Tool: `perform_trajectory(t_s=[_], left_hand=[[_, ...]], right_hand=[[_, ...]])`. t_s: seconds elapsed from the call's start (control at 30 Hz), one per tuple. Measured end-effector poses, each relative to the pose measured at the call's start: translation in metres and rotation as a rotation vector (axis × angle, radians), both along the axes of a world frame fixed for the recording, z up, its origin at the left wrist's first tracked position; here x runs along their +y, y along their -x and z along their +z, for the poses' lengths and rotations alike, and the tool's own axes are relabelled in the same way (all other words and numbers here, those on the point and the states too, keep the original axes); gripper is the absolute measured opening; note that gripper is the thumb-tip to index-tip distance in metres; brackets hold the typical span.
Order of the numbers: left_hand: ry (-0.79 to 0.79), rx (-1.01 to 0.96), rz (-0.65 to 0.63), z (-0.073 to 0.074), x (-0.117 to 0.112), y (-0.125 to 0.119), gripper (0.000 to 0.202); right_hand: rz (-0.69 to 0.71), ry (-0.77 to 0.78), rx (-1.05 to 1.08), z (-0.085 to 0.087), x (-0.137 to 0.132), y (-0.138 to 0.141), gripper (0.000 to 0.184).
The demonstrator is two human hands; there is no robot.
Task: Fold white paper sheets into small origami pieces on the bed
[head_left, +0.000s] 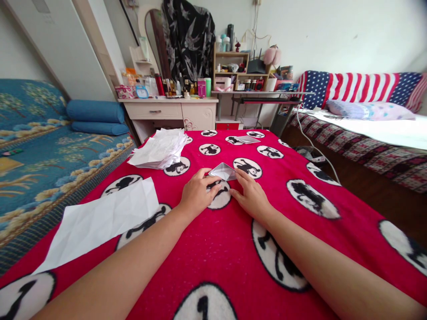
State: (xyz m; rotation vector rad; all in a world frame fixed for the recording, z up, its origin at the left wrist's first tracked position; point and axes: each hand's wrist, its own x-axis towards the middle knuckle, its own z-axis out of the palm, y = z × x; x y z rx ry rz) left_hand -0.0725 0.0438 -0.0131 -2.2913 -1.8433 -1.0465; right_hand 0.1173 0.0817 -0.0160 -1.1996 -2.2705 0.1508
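A small folded paper box [223,171] with raised sides lies on the red blanket, one corner pointing away from me. My left hand [197,189] is at its left corner, thumb and fingers closed about the near left edge. On the opposite side my right hand [250,195] holds the right corner, its fingertips against the paper. The fingertips' far sides are partly hidden. Farther off lies another folded paper piece [248,139], light grey and shallow. To the left of my left forearm is a creased white paper sheet [110,215].
A loose stack of papers [160,149] sits at the far left of the blanket-covered table [213,249]. A blue sofa [56,164] flanks the left side. On the right is a bed [363,133], with a white cable hanging beside it. A cluttered dresser [170,113] stands behind.
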Motion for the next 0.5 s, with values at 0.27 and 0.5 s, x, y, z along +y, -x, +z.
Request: perform_trajectory(t_s=[0.27,0.5], left_hand=[[0.052,0.133,-0.007,-0.0030,-0.0009,-0.0023,0.034],[0.081,0.157,-0.033,-0.0018,-0.0012,-0.0022,0.035]], right_hand=[[0.015,-0.007,0.022,0.0008,-0.0013,0.0002,0.052],[0.006,-0.009,0.022,-0.0004,-0.0011,0.0007,0.054]])
